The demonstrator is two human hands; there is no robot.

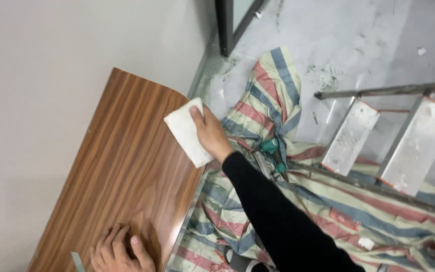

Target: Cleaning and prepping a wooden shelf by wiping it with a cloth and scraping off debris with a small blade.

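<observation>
A brown wood-grain panel (pixel 122 166) stands against the pale wall, seen from above. My right hand (pixel 210 132), in a black sleeve, presses a white folded cloth (pixel 186 132) onto the panel's top right edge. Lower down, my left hand (pixel 119 249) rests flat on the panel with its fingers spread, holding nothing. A thin grey metal strip (pixel 78 261) lies just left of that hand.
A striped red, blue and cream tarp (pixel 278 201) covers the floor to the right. On it lie a green-handled tool (pixel 270 147) and a paint-spattered metal stepladder (pixel 378 141). A dark door frame (pixel 225 27) stands at the top.
</observation>
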